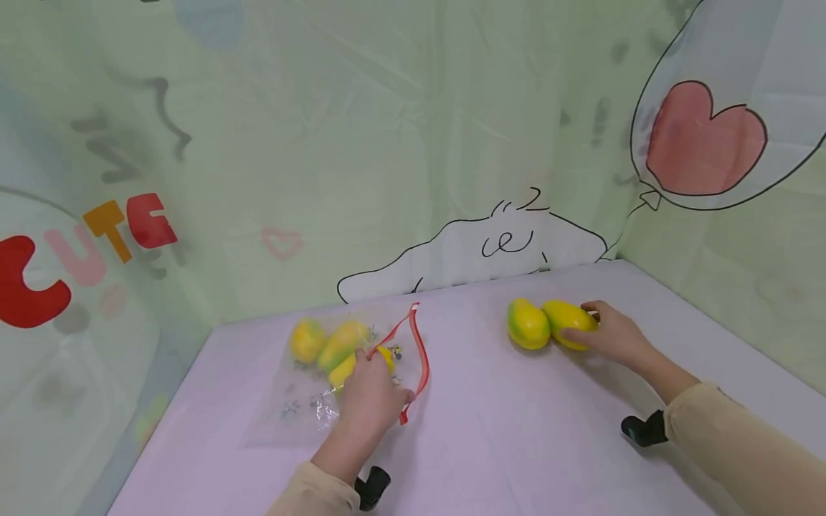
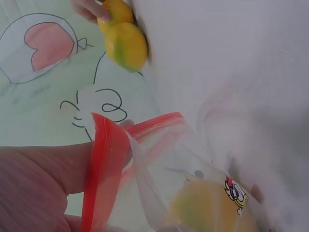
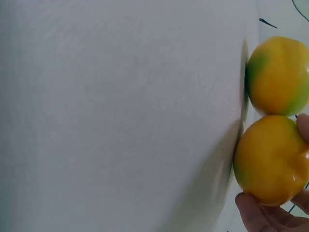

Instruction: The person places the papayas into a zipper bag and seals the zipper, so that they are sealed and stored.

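Note:
My left hand (image 1: pixel 372 393) grips the red-edged mouth of a clear zip bag (image 1: pixel 293 412) at the left of the table. Inside the bag lie several yellow-green mangoes (image 1: pixel 307 341), seen through the printed plastic. The bag's red zip strip (image 2: pixel 107 169) gapes apart in the left wrist view. On the right, my right hand (image 1: pixel 616 335) holds a yellow mango (image 1: pixel 563 319) between thumb and fingers, close over the table. A second loose mango (image 1: pixel 528 326), greener on its left side, sits against it. Both loose mangoes show large in the right wrist view, the held mango (image 3: pixel 271 159) below the other.
The table (image 1: pixel 477 430) has a pale lilac cover and meets a printed fabric wall (image 1: pixel 310 158) at the back and sides. A black strap piece (image 1: pixel 644 430) hangs at the right wrist, another black piece (image 1: pixel 373 489) at the left wrist.

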Motion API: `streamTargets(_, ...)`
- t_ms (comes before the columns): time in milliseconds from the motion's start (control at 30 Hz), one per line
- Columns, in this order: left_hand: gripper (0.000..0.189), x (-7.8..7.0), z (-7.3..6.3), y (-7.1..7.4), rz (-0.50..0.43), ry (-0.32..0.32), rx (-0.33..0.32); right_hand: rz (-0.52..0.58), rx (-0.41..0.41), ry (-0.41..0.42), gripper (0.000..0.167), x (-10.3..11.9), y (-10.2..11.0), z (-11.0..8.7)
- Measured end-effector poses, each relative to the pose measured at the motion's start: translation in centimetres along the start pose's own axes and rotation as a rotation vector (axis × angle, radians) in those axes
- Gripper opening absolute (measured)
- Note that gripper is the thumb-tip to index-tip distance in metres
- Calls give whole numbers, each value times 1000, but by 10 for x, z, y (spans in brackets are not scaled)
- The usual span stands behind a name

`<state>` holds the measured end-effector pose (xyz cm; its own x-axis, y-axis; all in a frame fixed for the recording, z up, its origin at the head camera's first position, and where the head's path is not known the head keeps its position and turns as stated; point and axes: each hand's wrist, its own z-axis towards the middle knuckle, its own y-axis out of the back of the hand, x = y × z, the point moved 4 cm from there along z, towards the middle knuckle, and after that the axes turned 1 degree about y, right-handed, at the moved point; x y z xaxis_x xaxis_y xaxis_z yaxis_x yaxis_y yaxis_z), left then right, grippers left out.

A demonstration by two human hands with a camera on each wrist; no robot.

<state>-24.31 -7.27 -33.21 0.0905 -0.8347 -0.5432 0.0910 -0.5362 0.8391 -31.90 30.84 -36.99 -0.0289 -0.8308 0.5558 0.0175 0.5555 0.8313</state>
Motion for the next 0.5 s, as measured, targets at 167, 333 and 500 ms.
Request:
streamTargets(167, 80, 0, 0, -1, 10, 6, 0, 9, -117, 48, 79, 6, 13, -4)
streamTargets(333, 78, 0, 1, 1, 20, -7, -11, 76, -182, 94, 77, 18, 28, -8)
streamTargets(500, 80, 1, 1, 0, 21, -5, -5, 182, -191, 82, 79, 25, 37, -9)
